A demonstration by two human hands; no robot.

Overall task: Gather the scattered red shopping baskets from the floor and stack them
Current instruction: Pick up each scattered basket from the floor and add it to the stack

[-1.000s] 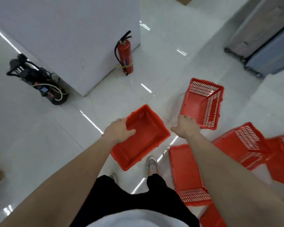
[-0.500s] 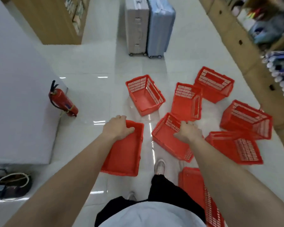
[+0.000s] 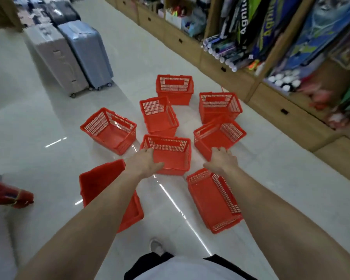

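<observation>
Several red shopping baskets lie scattered on the white floor. My left hand (image 3: 144, 162) covers the near left corner of the centre basket (image 3: 170, 153), thumb pointing into it; I cannot tell whether it grips the rim. Under my left forearm lies a tilted red basket (image 3: 101, 184), free of the hand. My right hand (image 3: 220, 160) hovers with fingers spread by the near corner of a right-hand basket (image 3: 220, 134), holding nothing. Another basket (image 3: 212, 199) lies below my right wrist. More baskets stand behind, at left (image 3: 109, 130), middle (image 3: 159, 116), far middle (image 3: 175, 88) and far right (image 3: 218, 104).
Two upright suitcases, grey (image 3: 57, 57) and blue (image 3: 87, 53), stand at the back left. Wooden shelving (image 3: 281, 112) full of goods runs along the right. A red fire extinguisher (image 3: 8, 196) shows at the left edge. My shoe (image 3: 157, 246) is on the floor below.
I have turned right, bringing the whole cluster of baskets into view. The basket my left hand held is now down under my forearm, and both hands have reached toward the centre baskets.
</observation>
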